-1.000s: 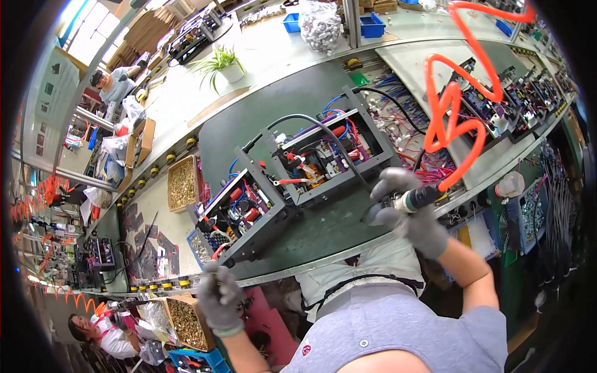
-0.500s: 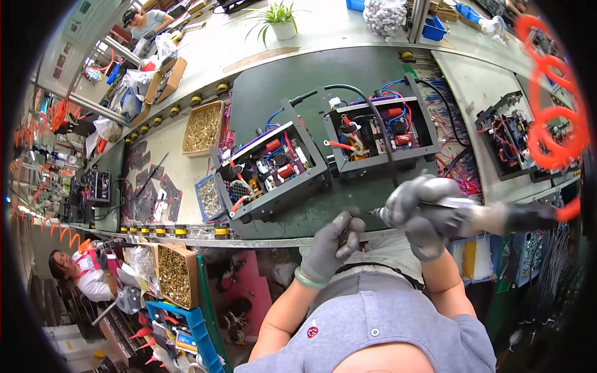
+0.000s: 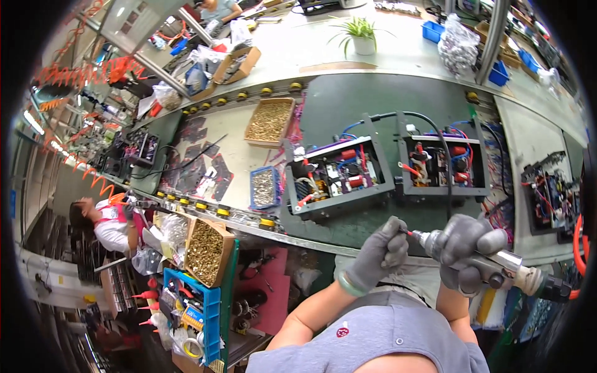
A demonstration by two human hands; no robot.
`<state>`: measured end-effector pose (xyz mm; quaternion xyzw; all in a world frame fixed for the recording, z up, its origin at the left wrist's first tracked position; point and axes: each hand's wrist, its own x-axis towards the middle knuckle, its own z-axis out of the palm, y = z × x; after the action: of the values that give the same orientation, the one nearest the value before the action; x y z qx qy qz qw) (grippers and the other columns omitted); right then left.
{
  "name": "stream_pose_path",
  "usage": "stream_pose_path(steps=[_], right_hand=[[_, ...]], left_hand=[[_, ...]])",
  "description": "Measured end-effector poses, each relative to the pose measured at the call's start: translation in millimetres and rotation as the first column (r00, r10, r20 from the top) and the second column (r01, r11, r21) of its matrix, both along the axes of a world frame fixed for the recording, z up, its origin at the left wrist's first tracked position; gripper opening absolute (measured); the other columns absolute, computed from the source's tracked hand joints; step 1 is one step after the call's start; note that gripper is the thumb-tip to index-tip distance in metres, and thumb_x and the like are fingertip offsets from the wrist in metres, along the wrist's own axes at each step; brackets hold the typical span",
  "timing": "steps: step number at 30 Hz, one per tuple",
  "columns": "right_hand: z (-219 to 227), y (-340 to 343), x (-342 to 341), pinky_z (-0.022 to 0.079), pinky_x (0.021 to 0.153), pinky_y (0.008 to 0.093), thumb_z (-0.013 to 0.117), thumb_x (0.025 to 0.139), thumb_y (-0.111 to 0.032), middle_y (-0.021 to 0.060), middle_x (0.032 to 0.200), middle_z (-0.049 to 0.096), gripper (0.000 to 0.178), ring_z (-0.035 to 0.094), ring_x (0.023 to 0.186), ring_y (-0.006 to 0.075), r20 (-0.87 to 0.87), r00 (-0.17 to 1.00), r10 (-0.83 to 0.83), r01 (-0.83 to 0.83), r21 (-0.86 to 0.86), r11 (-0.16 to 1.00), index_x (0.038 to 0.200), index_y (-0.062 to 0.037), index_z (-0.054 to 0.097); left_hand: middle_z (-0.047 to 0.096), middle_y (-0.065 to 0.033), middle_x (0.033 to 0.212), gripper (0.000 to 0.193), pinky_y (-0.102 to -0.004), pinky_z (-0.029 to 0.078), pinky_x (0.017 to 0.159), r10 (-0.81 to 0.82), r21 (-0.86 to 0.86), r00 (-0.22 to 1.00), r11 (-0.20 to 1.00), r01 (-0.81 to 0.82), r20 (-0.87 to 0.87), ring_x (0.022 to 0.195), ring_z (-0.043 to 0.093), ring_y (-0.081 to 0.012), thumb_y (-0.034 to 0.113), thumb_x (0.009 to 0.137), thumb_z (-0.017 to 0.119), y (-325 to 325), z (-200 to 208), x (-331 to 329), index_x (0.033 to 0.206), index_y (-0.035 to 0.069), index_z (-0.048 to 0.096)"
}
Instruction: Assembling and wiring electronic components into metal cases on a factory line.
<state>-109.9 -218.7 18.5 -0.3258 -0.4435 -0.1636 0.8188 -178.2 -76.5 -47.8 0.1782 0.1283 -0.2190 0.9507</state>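
A power screwdriver [image 3: 511, 261] is gripped in the grey-gloved right hand [image 3: 466, 253], whose fingers are wrapped around its front part. It is held over the near edge of the table [image 3: 357, 93], toward the right, with its body lying nearly level and its bit turned to the left. From its rear end, a red-orange hose [image 3: 579, 252] is led up at the right. The grey-gloved left hand [image 3: 376, 255] is raised over the same edge, just to the left of the bit; its fingers are curled and drawn narrow, with the tips close to the bit's end. Whether anything small is pinched there cannot be told.

Two dark-framed units are set side by side on the table's green surface, beyond the hands. The left unit [image 3: 336, 177] is turned slightly askew to the near edge, and the right unit [image 3: 443, 166] is placed just beside it. Wiring and boards are exposed in both. The right unit is crossed by a thick black cable [image 3: 443, 143]. To the left of the units, brass-coloured small parts are held in a cardboard box [image 3: 261, 143], and silver-coloured ones in a blue tray [image 3: 277, 185] nearer the near edge.
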Motion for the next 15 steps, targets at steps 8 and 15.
stream_pose_path(steps=[8,15], right_hand=[[8,24,-22,0.051,0.073,0.0367,0.075,0.087,-0.033,0.0063,0.098,0.057,0.051,0.061,0.076,0.0176,-0.531,0.846,-0.059,0.136,0.107,0.985,0.128,-0.0110,0.053],[34,15,16,0.052,0.058,0.0379,0.075,0.088,-0.035,0.0077,0.092,0.052,0.053,0.057,0.073,0.0212,-0.385,0.888,0.249,-0.234,0.087,0.968,0.127,-0.0108,0.048]], left_hand=[[0.042,0.0012,0.056,0.032,-0.0234,0.028,0.044,0.228,0.444,0.943,0.838,-0.317,0.243,0.041,0.031,-0.0074,0.040,0.105,0.049,13,14,-6,0.102,0.010,0.057],[0.048,0.0050,0.072,0.062,-0.0182,0.031,0.048,-0.024,0.629,0.971,0.766,-0.135,0.238,0.059,0.040,-0.0025,0.059,0.105,0.029,65,37,-18,0.125,0.009,0.059]])
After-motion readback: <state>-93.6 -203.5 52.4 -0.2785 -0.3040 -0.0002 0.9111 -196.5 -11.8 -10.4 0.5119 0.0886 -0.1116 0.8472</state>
